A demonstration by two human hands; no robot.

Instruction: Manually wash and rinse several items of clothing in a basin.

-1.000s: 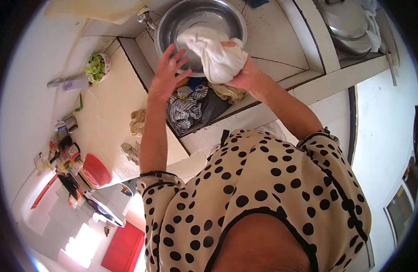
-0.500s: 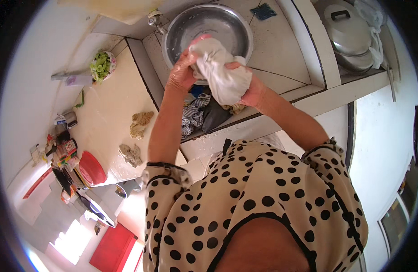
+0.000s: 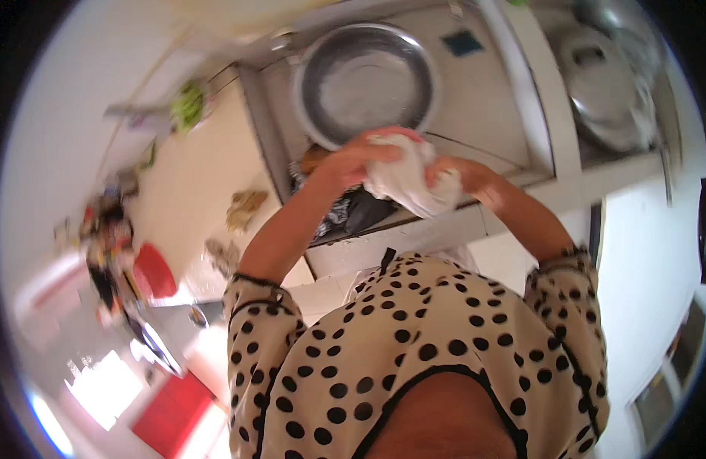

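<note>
A white cloth [image 3: 414, 180] hangs bunched between my two hands, in front of the near rim of a round metal basin [image 3: 307, 107]. My left hand [image 3: 359, 159] is closed on its left end, and my right hand [image 3: 464, 174] grips the other end. Blur hides the exact finger positions. The basin stands in the tiled sink [image 3: 483, 115] and has cloudy liquid in it. Below the cloth lies a heap of dark and striped clothes [image 3: 364, 210], partly hidden by my hands and left forearm.
A dark green scouring pad [image 3: 462, 43] lies right of the basin. Beyond the sink wall stands a lidded metal pot [image 3: 609, 84]. On the left counter are two crumpled cloths [image 3: 244, 210], a red basin [image 3: 154, 271] and leafy greens in a bowl [image 3: 188, 105]. A tap [image 3: 282, 40] is behind the basin.
Both hands have drawn the white cloth back from over the basin toward my body and bunched it shorter. The basin's inside now shows fully. The whole view has shifted slightly.
</note>
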